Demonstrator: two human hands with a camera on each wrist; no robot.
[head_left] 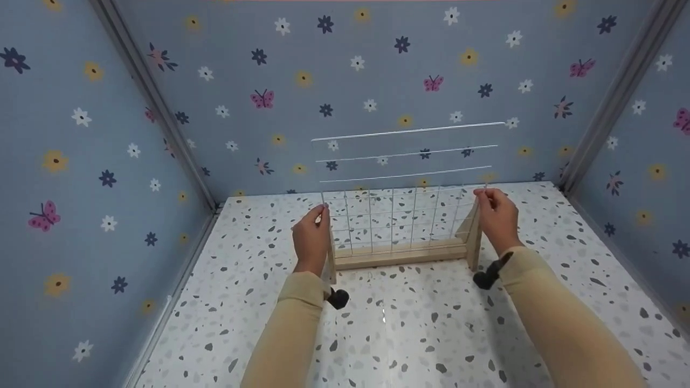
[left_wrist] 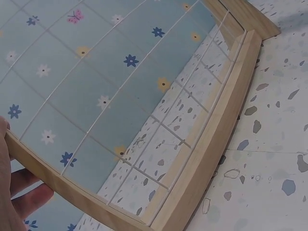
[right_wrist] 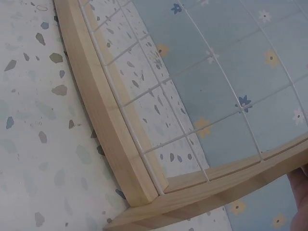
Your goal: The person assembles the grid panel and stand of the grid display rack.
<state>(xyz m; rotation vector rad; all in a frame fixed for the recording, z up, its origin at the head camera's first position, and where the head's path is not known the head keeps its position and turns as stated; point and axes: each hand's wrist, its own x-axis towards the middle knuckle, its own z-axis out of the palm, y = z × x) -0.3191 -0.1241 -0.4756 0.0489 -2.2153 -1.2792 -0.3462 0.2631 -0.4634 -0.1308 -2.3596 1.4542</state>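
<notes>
A white wire grid panel (head_left: 409, 131) stands upright in a pale wooden frame in the head view. The frame has a bottom bar (head_left: 399, 260) and a side piece at each end. My left hand (head_left: 312, 237) pinches the panel's left edge around the top of the left side piece; in the left wrist view, fingers (left_wrist: 30, 199) show behind that side piece (left_wrist: 72, 190). On the opposite edge, my right hand (head_left: 498, 218) pinches the panel near the top of the right side piece (head_left: 474, 240). Only part of that hand (right_wrist: 299, 197) shows in the right wrist view.
Underneath is a white speckled tabletop (head_left: 399, 334). Blue walls with flowers and butterflies close off the back (head_left: 345, 48), left (head_left: 81, 188) and right (head_left: 660, 188). Grey metal posts run along the corners. A small black device (head_left: 338, 299) sits at each wrist.
</notes>
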